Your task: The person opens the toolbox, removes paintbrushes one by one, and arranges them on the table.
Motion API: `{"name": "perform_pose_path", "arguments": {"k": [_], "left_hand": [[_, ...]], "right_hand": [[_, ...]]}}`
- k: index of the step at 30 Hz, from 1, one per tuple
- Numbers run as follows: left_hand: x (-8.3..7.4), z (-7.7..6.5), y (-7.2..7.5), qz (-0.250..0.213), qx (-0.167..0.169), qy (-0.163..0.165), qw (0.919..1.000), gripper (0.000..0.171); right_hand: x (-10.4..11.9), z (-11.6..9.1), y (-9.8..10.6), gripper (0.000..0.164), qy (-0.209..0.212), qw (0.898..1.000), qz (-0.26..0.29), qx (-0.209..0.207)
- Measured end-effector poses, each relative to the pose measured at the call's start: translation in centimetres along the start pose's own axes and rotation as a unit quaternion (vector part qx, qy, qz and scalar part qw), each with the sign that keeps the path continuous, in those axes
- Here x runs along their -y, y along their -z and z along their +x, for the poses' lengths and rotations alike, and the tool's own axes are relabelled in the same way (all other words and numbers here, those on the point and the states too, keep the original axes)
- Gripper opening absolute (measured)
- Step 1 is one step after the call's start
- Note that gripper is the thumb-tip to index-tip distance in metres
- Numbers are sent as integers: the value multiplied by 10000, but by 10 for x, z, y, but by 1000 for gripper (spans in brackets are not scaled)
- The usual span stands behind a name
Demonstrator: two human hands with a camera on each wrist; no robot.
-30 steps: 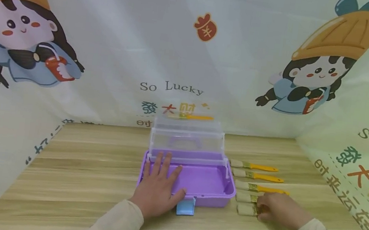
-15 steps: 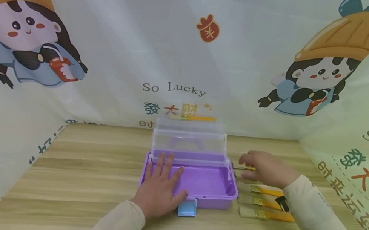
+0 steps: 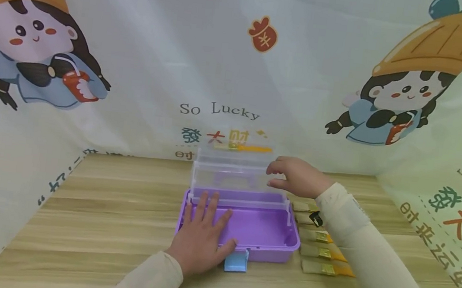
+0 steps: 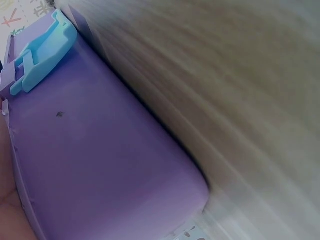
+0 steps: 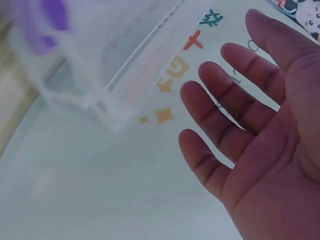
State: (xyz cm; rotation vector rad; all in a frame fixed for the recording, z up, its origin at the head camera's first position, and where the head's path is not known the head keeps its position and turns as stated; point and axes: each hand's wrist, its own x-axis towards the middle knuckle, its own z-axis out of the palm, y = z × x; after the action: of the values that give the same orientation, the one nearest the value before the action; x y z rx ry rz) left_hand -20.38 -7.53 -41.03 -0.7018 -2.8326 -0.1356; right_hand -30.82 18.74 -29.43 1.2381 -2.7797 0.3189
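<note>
A purple plastic box [image 3: 262, 228] stands with its clear lid [image 3: 233, 177] raised at the back and a light blue latch [image 3: 236, 261] hanging in front. My left hand [image 3: 200, 242] rests over its left part with fingers spread; the left wrist view shows the box's purple front [image 4: 100, 150] and the latch [image 4: 47, 52]. At the lid's upper right corner is my right hand [image 3: 297, 175], holding nothing. Its fingers [image 5: 220, 135] are extended and apart beside the lid in the right wrist view. A yellow-handled paintbrush [image 3: 252, 149] lies along the lid's top edge.
To the right of the box, several more paintbrushes [image 3: 327, 253] lie in a row on the wooden tabletop [image 3: 122, 198], their handles partly hidden by my right sleeve [image 3: 366, 254]. A printed cloth [image 3: 153, 35] hangs behind and at both sides.
My right hand has moved from the nearest brushes on the right, up past the far ones, to the lid's upper right corner. The left hand stays on the box.
</note>
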Motion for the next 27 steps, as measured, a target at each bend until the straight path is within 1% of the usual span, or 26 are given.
{"name": "perform_pose_path", "arguments": {"k": [5, 9, 15, 19, 23, 27], "left_hand": [[0, 2, -1, -61, -6, 10, 10000, 71], [0, 1, -1, -61, -8, -17, 10000, 71], [2, -2, -2, -16, -42, -42, 10000, 72], [4, -3, -1, -33, -48, 12, 10000, 71], [2, -2, 0, -130, -27, 21, 9999, 71], [0, -1, 2, -30, -18, -9, 10000, 71]], "right_hand": [[-2, 28, -2, 27, -9, 9999, 43, -112], [-10, 49, -5, 26, -98, 9997, 141, -167], [-18, 76, -8, 30, -495, 9979, 323, -268], [-19, 87, -10, 32, -687, 9961, 379, -400], [-22, 92, -14, 34, -939, 9940, 343, -439], [-24, 97, -20, 37, -1150, 9916, 384, -442]]}}
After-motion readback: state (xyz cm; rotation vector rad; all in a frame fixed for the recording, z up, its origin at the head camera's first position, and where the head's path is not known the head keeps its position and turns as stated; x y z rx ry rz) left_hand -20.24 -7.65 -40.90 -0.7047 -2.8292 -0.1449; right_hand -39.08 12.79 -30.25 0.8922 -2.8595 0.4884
